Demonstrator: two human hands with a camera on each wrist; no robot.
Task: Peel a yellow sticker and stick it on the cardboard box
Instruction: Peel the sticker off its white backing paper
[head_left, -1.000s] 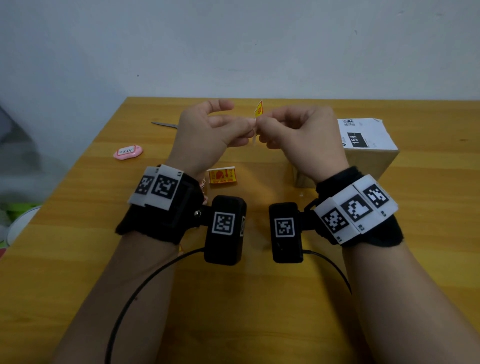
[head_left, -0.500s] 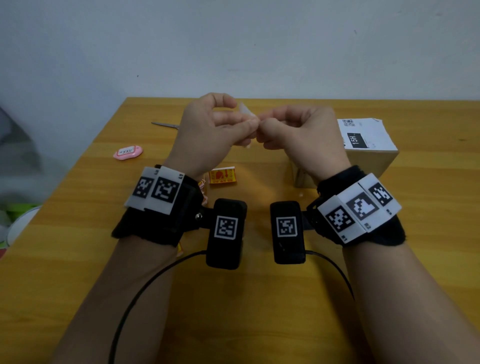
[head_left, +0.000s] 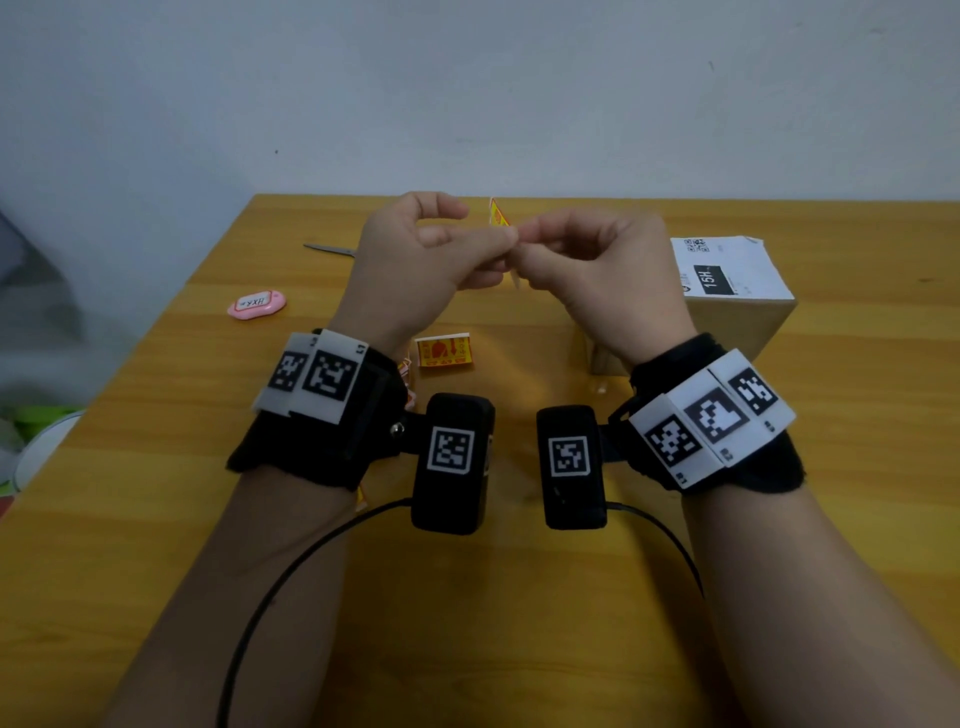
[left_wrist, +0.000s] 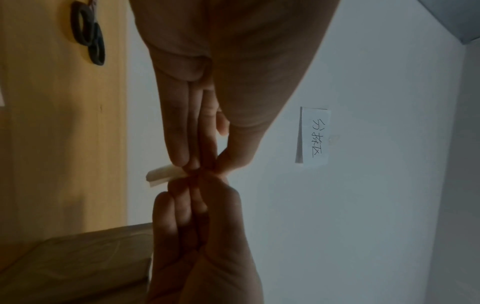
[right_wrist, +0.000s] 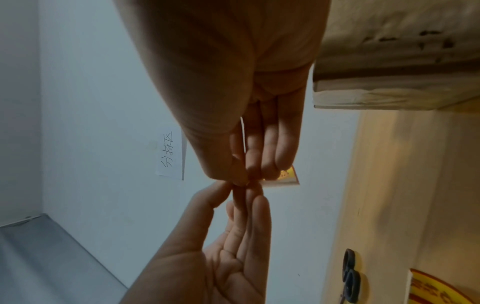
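- Head view: the left hand (head_left: 415, 260) and right hand (head_left: 602, 265) meet fingertip to fingertip above the far half of the wooden table (head_left: 519, 623), raised off its surface. Both pinch one yellow sticker (head_left: 498, 215), which stands nearly upright between them, its long axis running up and down: a yellow-and-red corner pokes above the fingertips, a pale end shows below. The cardboard box (head_left: 737, 322), topped by a white shipping label (head_left: 727, 267), sits just right of the right hand near the table's right side. Bare wood lies between the wrists and the near edge. Another yellow sticker piece (head_left: 444, 351) lies flat under the left wrist; a pink tag (head_left: 257, 305) lies near the left edge, scissors (head_left: 330, 249) by the far edge.
- Left wrist view: the left fingers (left_wrist: 179, 131) lie straight and pressed together, thumb closing on them at the tips; a pale backing end (left_wrist: 163, 178) juts sideways toward the table. A handwritten paper note (left_wrist: 313, 136) hangs on the wall.
- Right wrist view: the right fingers (right_wrist: 270, 148) are likewise pressed together, pinching with the thumb; the sticker's printed corner sticks out toward the table side, clear of the box edge.
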